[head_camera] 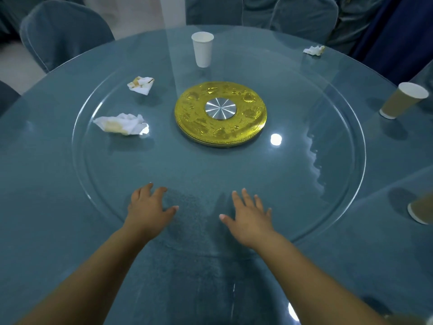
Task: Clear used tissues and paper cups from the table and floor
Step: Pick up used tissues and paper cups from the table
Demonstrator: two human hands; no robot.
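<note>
Two stained, crumpled tissues lie on the glass turntable at the left: a larger one (121, 124) and a smaller one (141, 85) behind it. A third tissue (314, 50) sits at the far right edge of the table. A white paper cup (203, 49) stands upright at the far side of the turntable. A brown paper cup (403, 100) stands on the table at the right, and another brown cup (420, 211) shows partly at the right frame edge. My left hand (148, 206) and my right hand (250, 215) hover open and empty over the turntable's near edge.
The round table (46, 184) has a blue-grey cloth under glass, with a glass turntable (316, 127) on a gold base (220, 113) at its centre. Chairs in blue-grey covers (63, 31) ring the far side. Pale floor (16, 66) shows at the far left.
</note>
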